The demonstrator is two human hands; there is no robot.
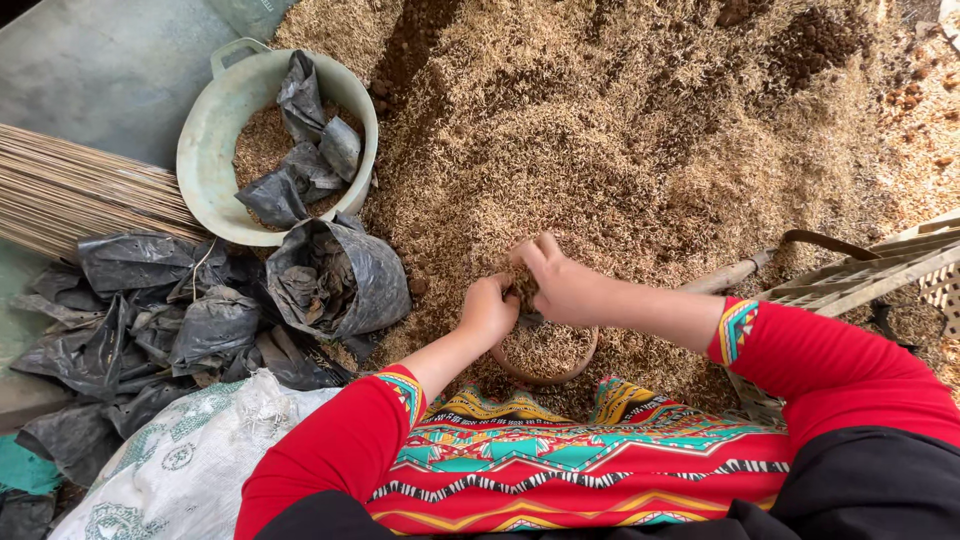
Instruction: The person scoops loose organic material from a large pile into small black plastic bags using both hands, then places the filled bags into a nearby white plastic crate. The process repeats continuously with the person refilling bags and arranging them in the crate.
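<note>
A small round brown bowl (545, 375) full of husky, straw-coloured growing mix sits on the big heap of the same mix (620, 130). My left hand (487, 310) is closed at the bowl's near-left rim. My right hand (560, 280) is cupped over the bowl's far edge, fingers curled on a clump of the mix. Both arms wear red sleeves with patterned cuffs. What lies between the two hands is partly hidden.
A pale green basin (215, 120) at the left holds mix and crumpled black plastic bags. One open black bag (340, 280) stands below it, several more (150, 330) lie further left. There is a broom of thin sticks (70, 190), a white sack (190, 460), a tool handle (725, 275) and a crate (870, 275).
</note>
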